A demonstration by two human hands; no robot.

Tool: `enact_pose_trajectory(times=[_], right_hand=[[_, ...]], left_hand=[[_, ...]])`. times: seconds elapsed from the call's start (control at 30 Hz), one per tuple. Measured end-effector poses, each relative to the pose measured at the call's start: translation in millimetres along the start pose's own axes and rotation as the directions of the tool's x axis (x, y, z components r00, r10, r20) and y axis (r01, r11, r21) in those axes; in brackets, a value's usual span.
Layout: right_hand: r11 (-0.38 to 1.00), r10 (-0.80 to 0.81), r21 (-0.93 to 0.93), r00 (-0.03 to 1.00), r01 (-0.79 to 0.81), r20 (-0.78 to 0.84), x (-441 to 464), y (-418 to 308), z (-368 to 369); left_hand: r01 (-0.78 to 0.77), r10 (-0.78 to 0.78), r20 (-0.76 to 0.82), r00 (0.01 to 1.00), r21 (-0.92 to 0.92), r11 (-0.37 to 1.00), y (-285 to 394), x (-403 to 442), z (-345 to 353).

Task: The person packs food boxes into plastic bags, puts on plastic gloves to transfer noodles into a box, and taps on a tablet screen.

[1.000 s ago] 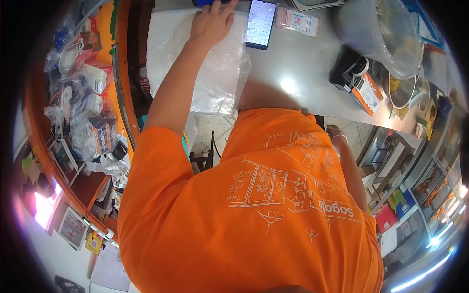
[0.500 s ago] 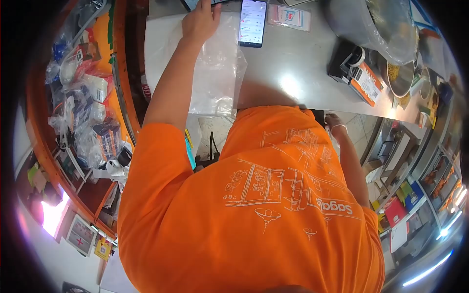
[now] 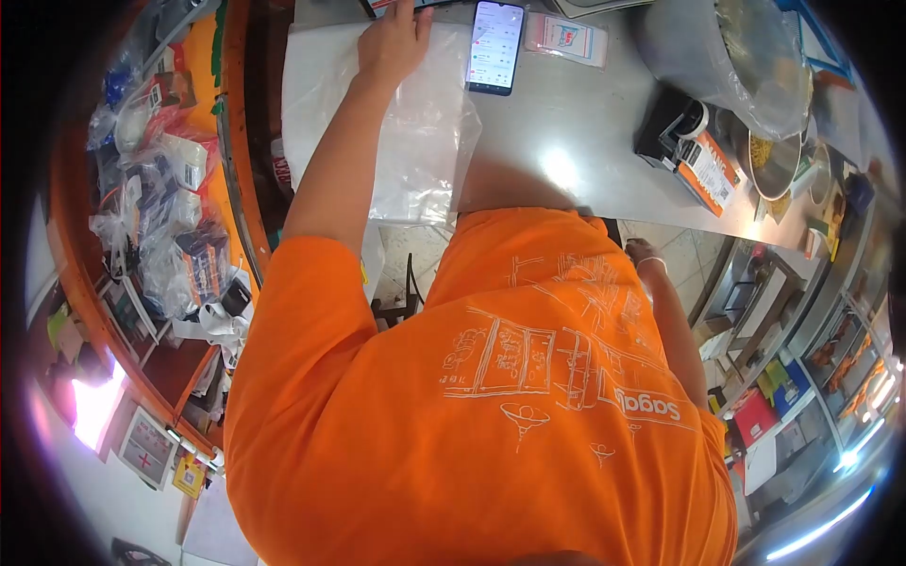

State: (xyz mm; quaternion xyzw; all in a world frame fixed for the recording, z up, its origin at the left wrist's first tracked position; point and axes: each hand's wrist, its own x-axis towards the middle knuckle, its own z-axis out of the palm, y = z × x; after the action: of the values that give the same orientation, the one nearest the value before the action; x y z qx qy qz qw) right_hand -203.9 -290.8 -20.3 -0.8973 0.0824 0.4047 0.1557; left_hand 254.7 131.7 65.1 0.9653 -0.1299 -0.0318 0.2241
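My left hand (image 3: 392,45) is over the far edge of a stack of clear plastic bags (image 3: 415,141). Its thumb stands apart from the fingers, which reach a dark-edged device with a lit screen (image 3: 429,5), partly cut off by the top edge. To the right of this hand lies a phone (image 3: 494,47) with its screen on, and beside it a small clear packet with a printed label (image 3: 567,40). Low by my right side, below the table edge, hangs my right hand (image 3: 645,253); its fingers are small and partly hidden, so their hold is unclear.
The metal table (image 3: 538,123) holds a black and orange box (image 3: 706,174), a large plastic-lined container (image 3: 708,57) and a metal bowl (image 3: 776,165) with yellow bits. Plastic-wrapped packages (image 3: 175,189) fill the left side. Shelves (image 3: 802,396) stand at the right.
My left hand has shifted left from near the phone, with its fingers now at the device by the top edge. My right hand remains low at my side.
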Motion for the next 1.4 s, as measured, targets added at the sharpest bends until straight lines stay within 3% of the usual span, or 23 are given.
enact_pose_trajectory(times=[0.03, 0.07, 0.1, 0.17, 0.2, 0.33, 0.37, 0.4, 0.43, 0.47, 0.5, 0.57, 0.63, 0.7, 0.73, 0.8, 0.93, 1.0, 1.03, 1.07, 1.13, 1.2, 1.4], right_hand=[[1.000, -0.004, -0.001, 1.000, 0.004, 0.004, 0, -12, -11], [0.857, 0.298, 0.417, 0.951, -0.304, 0.080, -1, -35, -33], [0.464, 0.511, 0.712, 0.816, -0.526, 0.270, -1, -51, -49], [0.505, 0.477, 0.709, 0.844, -0.492, 0.246, 1, -53, -57], [0.544, 0.441, 0.701, 0.868, -0.460, 0.227, 1, -54, -60], [0.637, 0.382, 0.668, 0.910, -0.385, 0.161, 1, -45, -58], [0.794, 0.283, 0.521, 0.949, -0.314, 0.141, 3, -31, -50], [0.859, 0.229, 0.436, 0.963, -0.268, 0.141, 7, -19, -42], [0.913, 0.174, 0.347, 0.975, -0.213, 0.141, 9, -15, -40], [0.902, 0.194, 0.361, 0.969, -0.237, 0.151, 9, -10, -38], [0.896, 0.205, 0.367, 0.966, -0.250, 0.156, 8, -6, -36], [0.893, 0.238, 0.349, 0.956, -0.285, 0.171, 5, -12, -45], [0.893, 0.262, 0.329, 0.948, -0.309, 0.179, 1, -21, -55], [0.980, 0.148, 0.106, 0.975, -0.167, 0.169, -2, -29, -61], [0.980, 0.148, 0.107, 0.975, -0.167, 0.166, -5, -37, -67], [0.948, 0.204, 0.201, 0.956, -0.246, 0.209, -7, -53, -79], [0.950, 0.200, 0.212, 0.967, -0.231, 0.154, 1, -36, -62], [0.756, 0.406, 0.447, 0.878, -0.478, 0.253, 6, -44, -65], [0.753, 0.403, 0.450, 0.877, -0.479, 0.259, 9, -39, -60], [0.855, 0.299, 0.385, 0.937, -0.348, 0.181, 9, -34, -56], [0.926, 0.185, 0.313, 0.977, -0.210, 0.109, 6, -35, -50], [0.999, 0.038, -0.040, 0.994, -0.034, 0.102, 4, -40, -58], [0.937, 0.167, 0.305, 0.985, -0.172, 0.043, 6, -29, -44]], left_hand=[[-0.062, 0.061, -0.052, 0.997, -0.010, 0.998, -1, -3, 3], [-0.126, 0.124, -0.104, 0.987, -0.016, 0.992, -4, -6, 6], [-0.127, 0.125, -0.107, 0.986, -0.014, 0.992, -11, -7, 13], [-0.309, 0.340, -0.199, 0.919, 0.169, 0.936, -21, -7, 25], [-0.310, 0.340, -0.202, 0.919, 0.167, 0.936, -25, -6, 31], [-0.200, 0.220, -0.174, 0.960, 0.123, 0.972, -22, -2, 31], [-0.140, 0.147, -0.174, 0.974, 0.056, 0.989, -19, 0, 28], [-0.131, 0.139, -0.178, 0.974, 0.056, 0.990, -15, 2, 24], [0.035, -0.036, -0.074, 0.997, -0.018, 0.999, -3, 4, 11], [0.205, -0.202, 0.043, 0.978, -0.075, 0.976, 3, 3, 5], [0.209, -0.206, 0.043, 0.978, -0.077, 0.975, -3, 3, 13], [-0.003, 0.007, -0.134, 0.991, 0.031, 1.000, -19, 3, 32], [-0.074, 0.081, -0.181, 0.980, 0.047, 0.996, -21, 1, 33], [-0.144, 0.155, -0.225, 0.962, 0.066, 0.987, -18, -1, 31], [-0.141, 0.146, -0.235, 0.961, 0.037, 0.989, -17, -1, 30], [-0.136, 0.134, -0.252, 0.958, 0.010, 0.991, -16, 0, 27], [0.010, -0.020, -0.190, 0.982, -0.050, 0.999, -7, -2, 22], [0.047, -0.063, -0.179, 0.982, -0.095, 0.994, -8, -4, 22], [-0.003, -0.007, -0.199, 0.980, -0.049, 0.999, -11, -3, 25], [-0.056, 0.054, -0.213, 0.975, -0.003, 0.998, -13, -3, 29], [-0.106, 0.110, -0.249, 0.962, 0.031, 0.994, -18, -3, 34], [-0.150, 0.161, -0.296, 0.942, 0.059, 0.987, -18, 0, 37], [-0.034, 0.019, -0.246, 0.969, -0.056, 0.998, 0, -6, 17]])
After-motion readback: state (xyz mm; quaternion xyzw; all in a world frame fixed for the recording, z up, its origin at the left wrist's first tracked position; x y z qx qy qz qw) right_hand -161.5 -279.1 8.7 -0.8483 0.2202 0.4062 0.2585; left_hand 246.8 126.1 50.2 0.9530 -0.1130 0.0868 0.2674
